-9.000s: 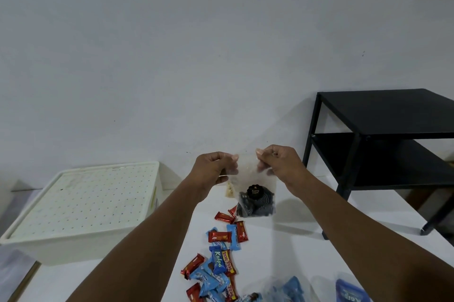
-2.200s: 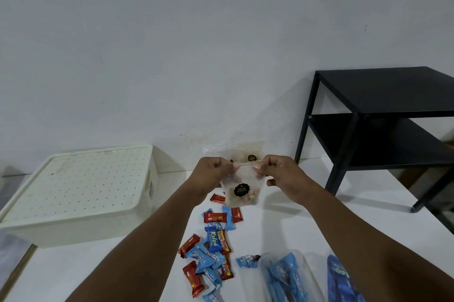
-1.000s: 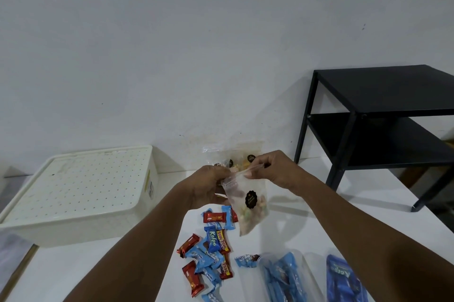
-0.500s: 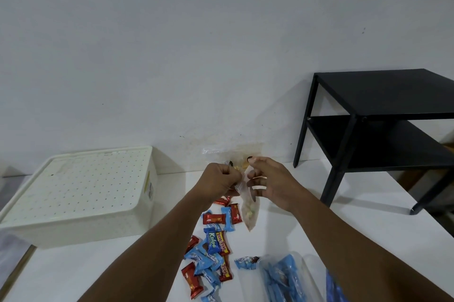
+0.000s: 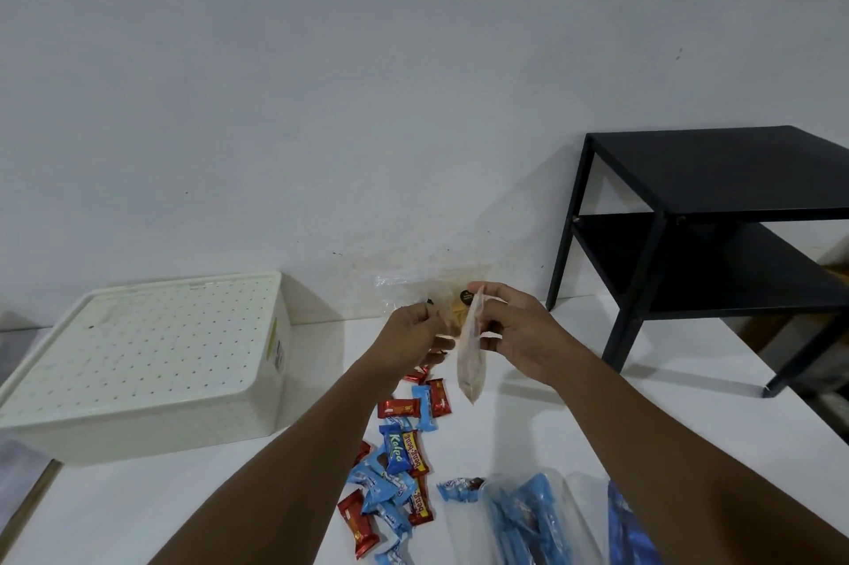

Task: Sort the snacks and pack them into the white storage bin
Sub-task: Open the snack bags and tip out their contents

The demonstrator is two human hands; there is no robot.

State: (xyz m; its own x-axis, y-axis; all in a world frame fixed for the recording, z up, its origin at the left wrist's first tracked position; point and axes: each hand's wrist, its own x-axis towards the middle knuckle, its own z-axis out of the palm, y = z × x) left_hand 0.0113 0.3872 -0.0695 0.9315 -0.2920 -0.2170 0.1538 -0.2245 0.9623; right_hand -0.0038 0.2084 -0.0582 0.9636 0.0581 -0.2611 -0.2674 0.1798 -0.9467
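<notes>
My right hand (image 5: 523,334) pinches the snack pouch (image 5: 469,373), hanging vertical; the lidded white storage bin (image 5: 138,429) lies well left, nearer my left hand (image 5: 404,339), whose grip I cannot tell.

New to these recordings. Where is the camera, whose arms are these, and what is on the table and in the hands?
No machine here: a person wears one wide-angle camera on the head, so the two bare arms are their own. The right hand pinches the top of a small clear plastic bag, which hangs edge-on; whether the left hand beside it also holds it is unclear. On the white table lie loose red and blue wrapped snacks, a clear bag of blue snacks and a lidded white storage bin. A black metal shelf unit stands at the right.
</notes>
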